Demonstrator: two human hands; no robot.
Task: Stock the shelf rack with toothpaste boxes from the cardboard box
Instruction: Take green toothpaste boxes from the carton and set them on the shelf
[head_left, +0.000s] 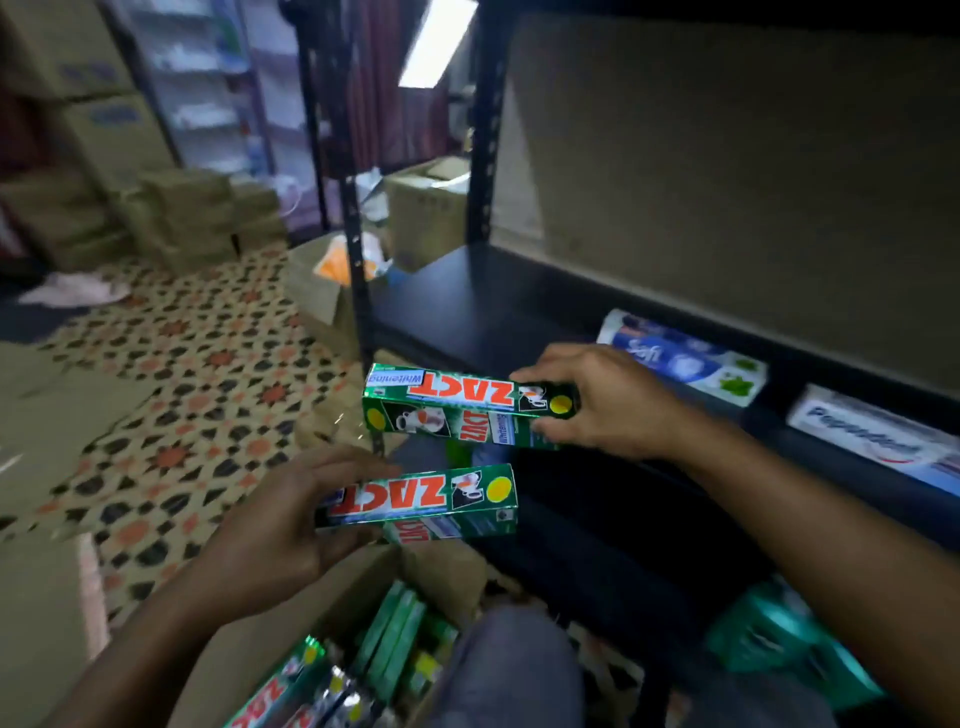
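Head view | right hand (608, 400) grips upper green box (457, 410) by its end, at shelf (467, 301) front edge | left hand (280, 525) grips lower green box (415, 501) above open carton (441, 571) holding more | blue box (680, 356), white box (872, 436) lie on shelf

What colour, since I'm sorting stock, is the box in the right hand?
Green box, head view.

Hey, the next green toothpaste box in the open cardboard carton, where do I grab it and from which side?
From above. The green toothpaste boxes in the cardboard carton look packed on edge, side by side, so only their long upper edges are free. Pinch one across its two broad faces, near mid-length.
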